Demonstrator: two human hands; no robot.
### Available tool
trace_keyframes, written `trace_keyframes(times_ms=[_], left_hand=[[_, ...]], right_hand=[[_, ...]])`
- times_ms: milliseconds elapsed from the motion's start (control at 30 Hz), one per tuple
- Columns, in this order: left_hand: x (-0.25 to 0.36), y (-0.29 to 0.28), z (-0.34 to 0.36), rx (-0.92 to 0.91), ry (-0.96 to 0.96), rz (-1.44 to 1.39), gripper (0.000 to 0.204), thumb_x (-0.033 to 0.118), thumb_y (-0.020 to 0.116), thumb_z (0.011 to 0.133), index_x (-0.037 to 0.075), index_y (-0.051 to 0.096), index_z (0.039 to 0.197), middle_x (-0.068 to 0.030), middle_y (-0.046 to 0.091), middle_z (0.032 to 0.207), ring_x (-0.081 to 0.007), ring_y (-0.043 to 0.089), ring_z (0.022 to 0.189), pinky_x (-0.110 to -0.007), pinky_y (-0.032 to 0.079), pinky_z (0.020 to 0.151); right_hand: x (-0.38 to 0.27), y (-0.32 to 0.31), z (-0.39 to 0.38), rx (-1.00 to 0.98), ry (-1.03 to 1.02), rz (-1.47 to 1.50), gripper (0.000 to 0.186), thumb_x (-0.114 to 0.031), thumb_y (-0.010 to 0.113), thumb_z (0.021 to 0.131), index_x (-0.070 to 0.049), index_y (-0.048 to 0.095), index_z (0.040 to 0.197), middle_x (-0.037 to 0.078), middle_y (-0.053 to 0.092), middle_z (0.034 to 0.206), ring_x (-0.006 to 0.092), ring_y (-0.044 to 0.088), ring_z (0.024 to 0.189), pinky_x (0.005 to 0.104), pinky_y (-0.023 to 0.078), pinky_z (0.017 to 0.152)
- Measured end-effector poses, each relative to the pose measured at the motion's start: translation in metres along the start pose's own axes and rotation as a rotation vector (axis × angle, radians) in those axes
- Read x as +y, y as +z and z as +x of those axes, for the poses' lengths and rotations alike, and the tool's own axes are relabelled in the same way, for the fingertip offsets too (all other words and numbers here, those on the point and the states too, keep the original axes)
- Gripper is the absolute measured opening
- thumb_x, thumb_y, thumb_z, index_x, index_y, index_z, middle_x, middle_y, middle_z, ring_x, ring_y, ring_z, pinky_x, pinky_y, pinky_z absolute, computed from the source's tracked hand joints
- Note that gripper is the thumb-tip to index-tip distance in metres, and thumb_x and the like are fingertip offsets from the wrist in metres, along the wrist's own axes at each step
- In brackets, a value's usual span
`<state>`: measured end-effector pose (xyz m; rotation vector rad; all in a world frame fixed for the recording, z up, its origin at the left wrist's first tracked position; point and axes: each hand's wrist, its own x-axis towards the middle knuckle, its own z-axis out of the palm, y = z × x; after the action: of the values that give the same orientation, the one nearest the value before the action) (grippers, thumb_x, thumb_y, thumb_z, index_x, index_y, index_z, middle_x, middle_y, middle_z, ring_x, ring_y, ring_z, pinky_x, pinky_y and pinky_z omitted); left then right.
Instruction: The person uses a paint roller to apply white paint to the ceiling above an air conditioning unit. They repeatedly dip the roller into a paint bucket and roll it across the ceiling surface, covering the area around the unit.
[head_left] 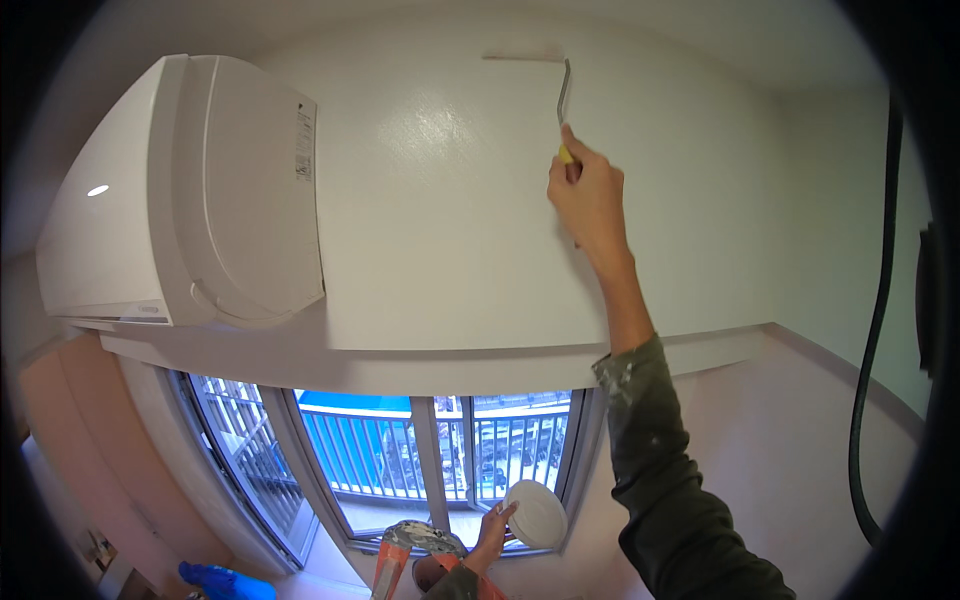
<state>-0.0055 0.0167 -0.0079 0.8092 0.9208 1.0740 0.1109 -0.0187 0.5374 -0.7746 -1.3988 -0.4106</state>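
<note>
High on the white wall, a paint roller (525, 56) with a bent metal rod lies against the surface. My right hand (590, 195) is closed around its yellow handle, arm stretched up in a dark green, paint-spotted sleeve. Low in the picture, my left hand (492, 530) grips the rim of a white round dish or tub (538, 514); its depth and contents cannot be made out. Just left of that hand is the paint-smeared top of an orange stepladder (425, 537). A wet sheen shows on part of the wall (430, 135).
A white wall air conditioner (240, 190) juts out on the left. Below the ledge (480, 365) are glazed balcony doors (435, 460) with railings beyond. A black cable (880, 290) hangs on the right. Something blue (228, 580) lies low on the left, near a pale cabinet (110, 440).
</note>
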Motion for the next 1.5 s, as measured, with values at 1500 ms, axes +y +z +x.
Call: trace_keyframes(times_ms=[1500], left_hand=[[0.006, 0.009, -0.016, -0.026, 0.093, -0.057, 0.046, 0.025, 0.061, 0.097, 0.001, 0.052, 0.135, -0.0089, 0.065, 0.114, -0.0157, 0.064, 0.1, -0.031, 0.053, 0.083]], right_hand=[[0.035, 0.031, -0.377, -0.214, 0.189, 0.107, 0.059, 0.006, 0.063, 0.085, -0.001, 0.05, 0.142, 0.006, 0.051, 0.075, 0.0116, 0.047, 0.058, 0.0277, 0.039, 0.049]])
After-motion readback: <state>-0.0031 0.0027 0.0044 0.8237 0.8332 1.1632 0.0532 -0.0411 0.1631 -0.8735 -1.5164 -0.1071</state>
